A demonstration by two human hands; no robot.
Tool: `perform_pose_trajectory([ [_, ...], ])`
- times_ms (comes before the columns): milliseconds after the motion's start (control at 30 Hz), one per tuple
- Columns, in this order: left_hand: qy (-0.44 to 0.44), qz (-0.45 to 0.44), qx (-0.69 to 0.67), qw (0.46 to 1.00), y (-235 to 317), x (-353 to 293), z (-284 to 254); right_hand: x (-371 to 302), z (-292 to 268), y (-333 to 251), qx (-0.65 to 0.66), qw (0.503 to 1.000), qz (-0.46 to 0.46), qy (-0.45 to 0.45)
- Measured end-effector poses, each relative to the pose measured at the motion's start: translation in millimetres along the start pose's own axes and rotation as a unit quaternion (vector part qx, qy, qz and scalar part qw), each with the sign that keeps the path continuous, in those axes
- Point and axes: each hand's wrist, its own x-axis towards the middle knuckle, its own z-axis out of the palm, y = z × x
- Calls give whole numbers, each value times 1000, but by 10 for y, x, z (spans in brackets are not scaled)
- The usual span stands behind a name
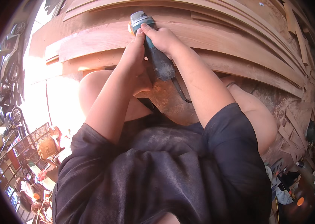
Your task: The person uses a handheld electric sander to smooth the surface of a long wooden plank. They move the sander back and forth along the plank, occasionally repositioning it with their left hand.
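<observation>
An angle grinder (160, 61) with a teal and black body and a grey metal head lies over a wide wooden board (94, 42). Both hands are wrapped round it. My left hand (135, 47) grips its left side, thumb near the head, with the fingers mostly hidden. From the right, my right hand (162, 38) closes over the upper body, its thumb beside the left one. Part of a yellowish disc (130, 27) shows at the head's left edge. Whether the disc touches the board or is spinning, I cannot tell. A black cord (180, 89) trails from the rear end.
Several long planks (239, 28) lie beyond and beside the board. Wood offcuts (292, 130) are heaped at the right. A wire-mesh rack (29, 139) with assorted items stands at the lower left, and motorbikes (13, 72) are parked farther left. My bent legs flank the dusty floor (168, 99).
</observation>
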Motion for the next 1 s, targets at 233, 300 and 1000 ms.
perform_pose_trajectory([
  [233,-38,50,5,998,-331,168,1103,-686,-1094,15,-47,996,55,52],
  [300,-119,22,67,990,-385,380,1596,-910,-1620,190,19,993,33,109],
  [1000,77,82,-13,994,-47,181,283,-60,-249,28,35,999,-10,29],
])
